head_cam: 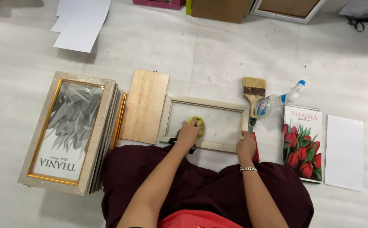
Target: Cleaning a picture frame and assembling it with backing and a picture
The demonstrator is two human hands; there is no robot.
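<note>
Head view, person seated on a pale floor (217, 55). The left hand (189, 133) was pressed, fingers curled, onto a yellow-green cloth (199, 123) lying on the glass of a small cream picture frame (205, 122), near the pane's middle-left. The right hand (246, 145) rested on the frame's near right corner, fingers bent over the edge; whether it gripped or merely steadied the frame could not be told. A bracelet (248, 169) circled the right wrist. The frame lay flat, directly ahead of both hands, its near edge touching the dark red garment (201, 177) over the knees.

Just left of the left hand lay a plywood backing board (145, 105), its edge close beside the frame. Further left stood a stack of framed pictures (72, 133), the top one gold-edged with a grey leaf print. Just beyond the right hand lay a flat paintbrush (253, 93) and a clear spray bottle (281, 101) with a blue tip, both near the frame's far right corner. Right of the right hand lay a tulip print (302, 145), then a blank white sheet (344, 152). Open floor extended beyond the frame's far edge up to white sheets (80, 25) and leaning boards (220, 9) at the far margin.
</note>
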